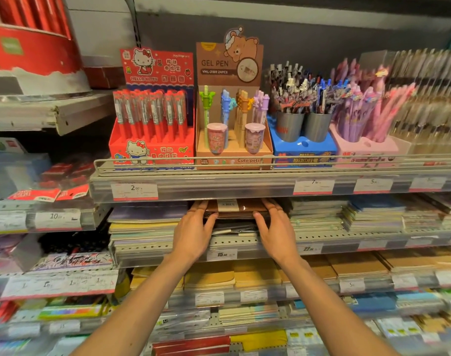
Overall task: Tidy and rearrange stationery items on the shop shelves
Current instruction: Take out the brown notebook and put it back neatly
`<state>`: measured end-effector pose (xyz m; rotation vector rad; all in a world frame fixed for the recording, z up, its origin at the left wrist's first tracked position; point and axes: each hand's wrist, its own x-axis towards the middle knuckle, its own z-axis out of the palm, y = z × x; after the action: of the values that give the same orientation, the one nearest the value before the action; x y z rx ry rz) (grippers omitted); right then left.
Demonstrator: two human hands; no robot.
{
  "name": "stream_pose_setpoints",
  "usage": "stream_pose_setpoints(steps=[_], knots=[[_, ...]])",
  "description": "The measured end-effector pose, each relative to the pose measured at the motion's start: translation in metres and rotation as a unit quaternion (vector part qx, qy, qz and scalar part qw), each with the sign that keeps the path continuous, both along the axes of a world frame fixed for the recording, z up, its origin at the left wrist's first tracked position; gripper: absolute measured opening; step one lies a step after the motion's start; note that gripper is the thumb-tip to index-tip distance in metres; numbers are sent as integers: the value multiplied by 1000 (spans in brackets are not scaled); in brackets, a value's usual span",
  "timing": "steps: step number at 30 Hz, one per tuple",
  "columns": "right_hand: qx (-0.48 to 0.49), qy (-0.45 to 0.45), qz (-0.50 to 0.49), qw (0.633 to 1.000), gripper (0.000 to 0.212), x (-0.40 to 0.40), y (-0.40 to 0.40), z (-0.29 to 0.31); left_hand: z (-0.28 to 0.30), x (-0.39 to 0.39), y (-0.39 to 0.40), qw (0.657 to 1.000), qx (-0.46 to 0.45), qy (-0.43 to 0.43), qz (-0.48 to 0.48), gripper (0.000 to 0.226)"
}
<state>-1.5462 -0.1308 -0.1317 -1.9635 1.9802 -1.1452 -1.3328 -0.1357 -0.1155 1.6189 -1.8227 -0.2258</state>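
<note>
A stack of brown and black notebooks [236, 210] lies on the second shelf, under the pen shelf. My left hand [195, 231] grips its left edge, fingers on top and thumb underneath. My right hand [277, 231] holds its right edge the same way. The fingertips of both hands reach under the upper shelf's price rail. A white label sits on the top brown notebook.
Pen display boxes stand above: a red Hello Kitty box [152, 129], a brown gel pen box [232, 129], a blue box [302, 140] and a pink box [363, 140]. Notebook piles [145, 227] flank the held stack. Lower shelves [257, 281] carry more notebooks.
</note>
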Motion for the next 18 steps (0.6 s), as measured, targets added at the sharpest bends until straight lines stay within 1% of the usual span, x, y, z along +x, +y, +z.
stream_pose_setpoints(steps=[4,8,13,18], knots=[[-1,7,-8,1000,51,2,-1,-2,-4,0,-3,1000,4,10,-14,46],[14,17,-24,999,57,7,5,3,-4,12,0,996,28,39,-69,52],[23,-33,-37,998,72,28,47,7,-1,34,27,989,-6,63,-132,59],[58,-69,-46,995,79,61,95,-4,-8,64,57,982,-11,96,-161,58]])
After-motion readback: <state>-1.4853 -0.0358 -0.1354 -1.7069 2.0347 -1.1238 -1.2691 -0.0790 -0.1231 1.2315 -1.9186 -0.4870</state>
